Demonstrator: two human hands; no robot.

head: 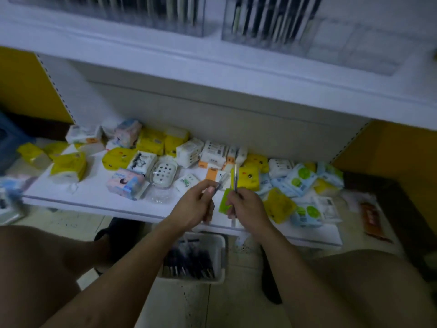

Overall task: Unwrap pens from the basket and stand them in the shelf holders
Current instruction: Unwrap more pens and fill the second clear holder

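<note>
My right hand (pixel 246 208) grips a thin dark pen (pixel 235 178) that points up and away over the lower shelf. My left hand (pixel 197 204) pinches a clear plastic wrapper (pixel 223 179) just left of the pen, its far end reaching toward the pen tip. Below my forearms a white basket (pixel 221 247) stands on the floor with several dark wrapped pens inside. On the upper shelf, clear holders (pixel 267 22) contain upright dark pens; a second clear holder (pixel 118 13) is to their left. The picture is blurred.
The lower white shelf (pixel 94 195) carries many tissue and wipe packets, mostly yellow, white and blue, and a clear soap dish (pixel 163 171). My bare knees frame the view at both bottom corners. A dark shoe (pixel 111 233) rests on the tiled floor by the basket.
</note>
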